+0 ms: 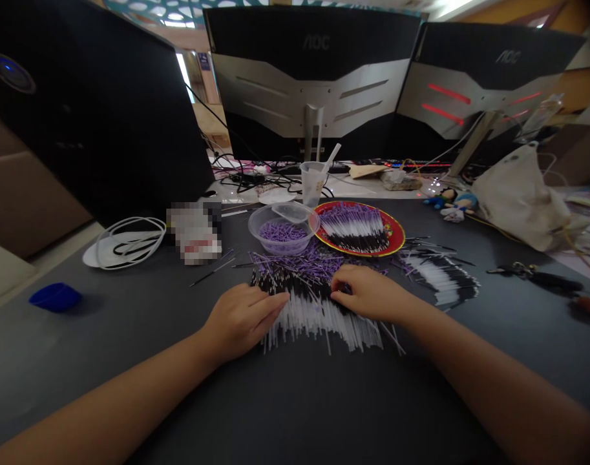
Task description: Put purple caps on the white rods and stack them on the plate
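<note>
Both hands rest on a fanned mass of thin white sticks with black and purple tips, which lies on a dark gray surface. The left hand lies palm down at the left of the mass, and the right hand lies palm down at its upper right, over the black band. The grip of each hand is released: the fingers rest on the sticks and close around nothing.

Beyond the hands, a clear plastic bowl holds short purple pieces, just beside a red plate that bears a similar fan of sticks. A second loose fan of sticks lies to the right. Farther back stand a plastic cup and two AOC monitors, seen from behind. A coiled white cable and a small blue cup lie at left; a cloth bag sits at right.
</note>
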